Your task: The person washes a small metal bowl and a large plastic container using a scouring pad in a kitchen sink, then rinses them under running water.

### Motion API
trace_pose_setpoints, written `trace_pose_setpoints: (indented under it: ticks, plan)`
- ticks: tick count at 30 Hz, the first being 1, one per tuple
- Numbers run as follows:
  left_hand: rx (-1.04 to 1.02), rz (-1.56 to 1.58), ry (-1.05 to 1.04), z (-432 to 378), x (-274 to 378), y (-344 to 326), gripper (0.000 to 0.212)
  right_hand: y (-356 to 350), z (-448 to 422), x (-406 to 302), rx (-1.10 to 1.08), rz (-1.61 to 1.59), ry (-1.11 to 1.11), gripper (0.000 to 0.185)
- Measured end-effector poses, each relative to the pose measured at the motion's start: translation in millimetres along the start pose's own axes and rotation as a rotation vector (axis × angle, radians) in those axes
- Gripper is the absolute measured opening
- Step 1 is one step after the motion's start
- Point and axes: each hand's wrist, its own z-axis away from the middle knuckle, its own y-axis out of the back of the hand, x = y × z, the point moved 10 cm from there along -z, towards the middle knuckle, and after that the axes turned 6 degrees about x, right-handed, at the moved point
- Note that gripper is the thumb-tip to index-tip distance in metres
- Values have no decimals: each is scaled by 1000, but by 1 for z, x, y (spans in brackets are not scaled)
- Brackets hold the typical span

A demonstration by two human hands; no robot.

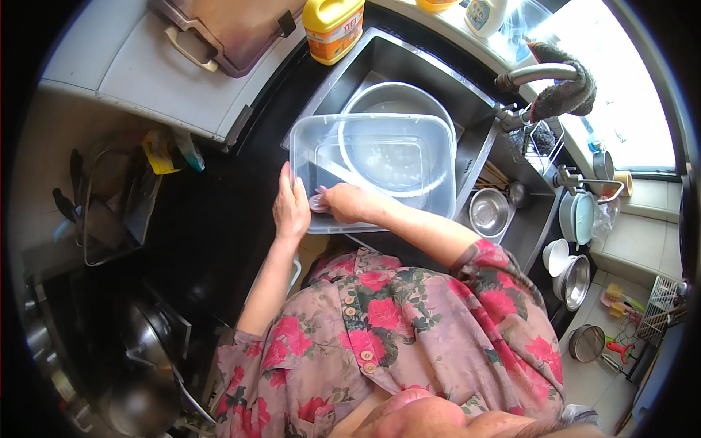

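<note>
A clear plastic container (438, 211) is tilted above the sink, its open side towards me. My left hand (291, 208) grips its left wall, fingers on the outside. Inside, near the lower left corner, my right hand (350, 202) presses a small pinkish scrubber or cloth (317, 200) against the plastic. My fingers hide part of it, so its kind is unclear. Behind the container, a round basin (402, 90) with cloudy water stands in the steel sink (378, 52). It shows partly through the clear plastic.
A yellow jug (334, 33) stands behind the sink. At right are a faucet (539, 74) with a dark cloth over it, a second sink compartment holding a steel bowl (489, 212), and stacked bowls (575, 282). A knife rack (118, 219) and a wok (150, 328) are at left.
</note>
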Motion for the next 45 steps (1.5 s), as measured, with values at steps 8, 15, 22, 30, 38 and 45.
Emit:
trace_pose_setpoints:
  ticks: [8, 15, 22, 30, 38, 45]
  plan:
    - [-11, 20, -168, -21, 34, 27, 94, 19, 23, 13, 445, 360, 122, 17]
    - [25, -516, -283, -68, 39, 14, 27, 24, 11, 1, 629, 520, 136, 26]
    - [12, -505, -122, -51, 29, 23, 16, 63, 5, 108, 622, 866, -324, 28]
    - [110, -389, -50, -40, 28, 30, 19, 5, 11, 74, 106, 643, -144, 28]
    - [-13, -78, 87, 4, -19, 20, 35, 16, 18, 70, 262, 486, -311, 38]
    - [-450, 220, 84, 21, -9, 6, 73, 29, 15, 40, 433, 377, -66, 37]
